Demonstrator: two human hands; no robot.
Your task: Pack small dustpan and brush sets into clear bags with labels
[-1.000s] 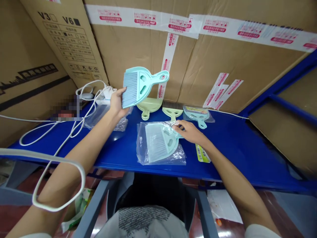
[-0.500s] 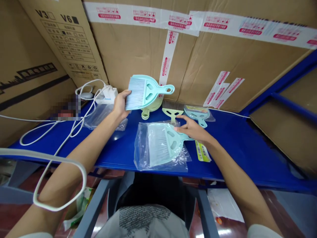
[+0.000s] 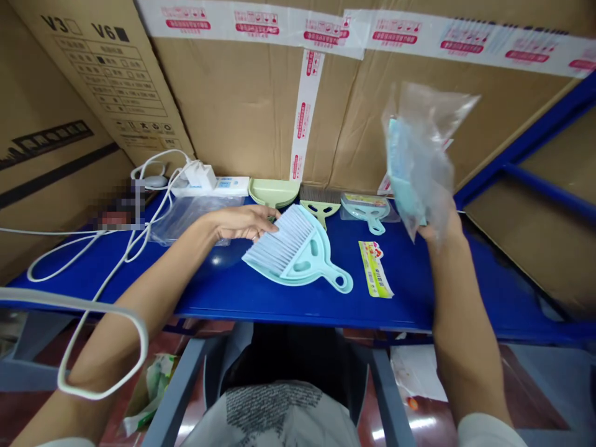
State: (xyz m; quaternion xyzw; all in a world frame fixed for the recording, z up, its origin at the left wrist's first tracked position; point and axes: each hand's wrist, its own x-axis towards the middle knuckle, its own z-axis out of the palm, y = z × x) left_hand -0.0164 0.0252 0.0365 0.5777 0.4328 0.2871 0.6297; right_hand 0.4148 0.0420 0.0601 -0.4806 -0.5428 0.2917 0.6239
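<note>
Spreading below, the blue desk (image 3: 410,292) lies under a bulky clear plastic bag (image 3: 428,149) with something light-blue inside, gripped aloft by the right hand (image 3: 440,230), and an unbagged, nested pale-turquoise plastic dustpan-and-brush set (image 3: 305,257), edge pinched by the left hand (image 3: 242,222), the yellow-green printed card (image 3: 375,273) lying apart.

Bagged dustpan set raised, unbagged one lying low

The right hand (image 3: 440,226) holds up a blurred bagged dustpan set (image 3: 410,167). The left hand's fingers (image 3: 270,225) touch the bristles of an aqua brush (image 3: 298,251) nested in its dustpan (image 3: 326,239) on the blue surface (image 3: 419,298). A yellow-green label card (image 3: 375,270) lies right of them; behind stand a power strip (image 3: 233,185) and light-green dustpan (image 3: 274,191).
</note>
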